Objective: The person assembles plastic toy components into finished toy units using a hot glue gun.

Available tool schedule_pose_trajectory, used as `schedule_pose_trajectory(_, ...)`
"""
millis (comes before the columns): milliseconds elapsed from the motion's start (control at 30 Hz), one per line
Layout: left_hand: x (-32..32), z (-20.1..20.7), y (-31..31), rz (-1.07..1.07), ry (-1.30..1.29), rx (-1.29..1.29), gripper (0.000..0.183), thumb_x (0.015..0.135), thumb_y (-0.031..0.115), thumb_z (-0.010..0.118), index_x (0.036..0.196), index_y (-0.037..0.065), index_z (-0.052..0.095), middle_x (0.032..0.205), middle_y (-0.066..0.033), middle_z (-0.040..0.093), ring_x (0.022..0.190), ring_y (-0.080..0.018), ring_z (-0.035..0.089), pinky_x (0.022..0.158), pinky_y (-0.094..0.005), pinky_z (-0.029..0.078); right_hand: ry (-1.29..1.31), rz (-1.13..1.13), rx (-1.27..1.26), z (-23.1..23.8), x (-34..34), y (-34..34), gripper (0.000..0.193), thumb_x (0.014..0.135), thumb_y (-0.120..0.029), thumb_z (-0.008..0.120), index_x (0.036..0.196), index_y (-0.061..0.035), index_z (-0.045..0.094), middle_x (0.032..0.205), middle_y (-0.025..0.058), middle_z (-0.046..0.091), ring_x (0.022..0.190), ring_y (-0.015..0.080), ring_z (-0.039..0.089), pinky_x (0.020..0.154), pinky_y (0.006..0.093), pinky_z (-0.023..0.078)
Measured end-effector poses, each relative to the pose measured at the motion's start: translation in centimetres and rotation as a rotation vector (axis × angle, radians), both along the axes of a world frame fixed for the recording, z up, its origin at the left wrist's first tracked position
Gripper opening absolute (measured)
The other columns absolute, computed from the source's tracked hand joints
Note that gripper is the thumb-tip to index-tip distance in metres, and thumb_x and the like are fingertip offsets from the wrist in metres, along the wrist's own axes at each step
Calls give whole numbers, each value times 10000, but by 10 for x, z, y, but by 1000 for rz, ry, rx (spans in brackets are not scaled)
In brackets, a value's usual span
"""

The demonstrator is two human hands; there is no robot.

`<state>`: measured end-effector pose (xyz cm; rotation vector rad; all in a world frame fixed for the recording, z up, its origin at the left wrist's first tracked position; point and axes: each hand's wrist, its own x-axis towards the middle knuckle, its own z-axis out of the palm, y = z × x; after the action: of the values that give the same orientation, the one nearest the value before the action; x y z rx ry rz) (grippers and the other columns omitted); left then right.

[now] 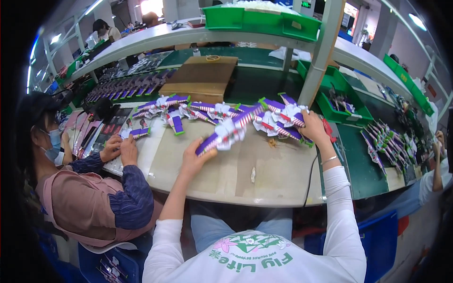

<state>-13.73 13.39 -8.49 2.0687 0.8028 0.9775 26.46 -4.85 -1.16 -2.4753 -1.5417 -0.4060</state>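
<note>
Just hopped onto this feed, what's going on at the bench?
The person's left hand holds a blurred purple-and-white winged toy part above the worktable. The right hand touches another winged part at the pile's right end. To the left, a co-worker has both hands at a similar part.

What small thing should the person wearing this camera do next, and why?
Perhaps lower the purple-and-white, plastic-looking winged piece in the bare left hand onto the beige tabletop: that hand is full, while the bare right hand is at a cluster of similar winged pieces.
</note>
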Motion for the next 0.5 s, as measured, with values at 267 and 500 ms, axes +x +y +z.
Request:
schedule_pose_trajectory(267,113,17,139,371,164,94,623,739,260,730,1286,33,539,1139,-269,611,1068,-404,581,918,-460,455,-26,-11,194,8,-90,-42,627,695,3,672,1286,4,461,1010,198,551,936,366,586,739,457,513)
schedule_pose_trajectory(500,114,6,170,447,278,273,721,753,396,721,1374,118,482,1369,-269,405,1268,-432,372,1073,-519,307,290,111,92,-34,-174,-86,627,693,-18,666,1279,36,451,1008,223,558,953,415,562,798,468,472)
